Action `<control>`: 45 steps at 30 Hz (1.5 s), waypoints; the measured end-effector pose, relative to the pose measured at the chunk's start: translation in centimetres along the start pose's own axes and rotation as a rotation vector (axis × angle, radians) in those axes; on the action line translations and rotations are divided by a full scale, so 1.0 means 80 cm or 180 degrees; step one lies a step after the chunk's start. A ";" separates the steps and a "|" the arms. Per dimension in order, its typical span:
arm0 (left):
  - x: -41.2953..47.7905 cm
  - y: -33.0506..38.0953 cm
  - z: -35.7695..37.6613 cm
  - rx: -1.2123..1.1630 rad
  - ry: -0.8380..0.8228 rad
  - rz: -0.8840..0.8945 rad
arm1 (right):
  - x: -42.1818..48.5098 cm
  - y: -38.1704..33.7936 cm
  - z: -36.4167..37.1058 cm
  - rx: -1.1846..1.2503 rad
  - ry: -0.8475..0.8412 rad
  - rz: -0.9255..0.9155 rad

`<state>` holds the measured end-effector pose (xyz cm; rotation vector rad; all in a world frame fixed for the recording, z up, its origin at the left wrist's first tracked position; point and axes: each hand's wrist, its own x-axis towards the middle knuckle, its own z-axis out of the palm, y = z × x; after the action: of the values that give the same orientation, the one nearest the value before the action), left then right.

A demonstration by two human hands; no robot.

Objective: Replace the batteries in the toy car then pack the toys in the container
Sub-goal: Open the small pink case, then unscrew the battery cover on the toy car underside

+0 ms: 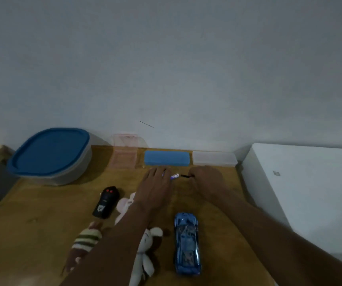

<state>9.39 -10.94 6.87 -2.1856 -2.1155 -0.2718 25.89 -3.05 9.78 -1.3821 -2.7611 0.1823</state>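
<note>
Pinching with curled fingers, my right grip (pixel 205 182) holds the dark shaft end of a small screwdriver (pixel 176 176) lying low over the wooden desk (pixel 42 219). My left grip (pixel 155 188) is spread flat with straight fingers, and its fingertips lie over the screwdriver's white-and-purple handle. The blur hides how firmly they press.

Just beyond both grips, a clear pink box (pixel 125 156), a blue case (pixel 167 158) and a clear white box (pixel 214 158) sit in a row along the wall. Nearer me, between my forearms, the blue toy car (pixel 186 242) rests roof up, with a white plush bunny (pixel 145 252) just beside it. Left of my left arm lie a black remote control (pixel 106 202), a pink plush (pixel 124 205) and a striped plush (pixel 85 240). The container (pixel 50 155), with its blue lid on, sits at the far left.
</note>
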 end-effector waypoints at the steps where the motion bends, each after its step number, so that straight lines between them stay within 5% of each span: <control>1: -0.007 0.016 0.000 -0.0091 0.0003 -0.0096 | -0.012 0.009 0.001 0.0079 -0.0029 -0.0006; 13: -0.082 0.142 0.028 -0.0053 -0.0615 -0.0399 | -0.120 0.074 0.038 0.0298 -0.0346 -0.0074; 25: -0.097 0.198 0.048 -0.0547 -0.1372 -0.1974 | -0.151 0.085 0.067 0.0225 -0.0687 0.0012; 45: -0.092 0.187 0.043 -0.1448 -0.1160 -0.2609 | -0.166 0.095 0.061 0.0260 -0.0558 -0.0042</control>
<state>24.38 -18.07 3.06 -1.4588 -3.3627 -0.4652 39.44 -9.58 4.14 -1.3906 -2.8634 0.4308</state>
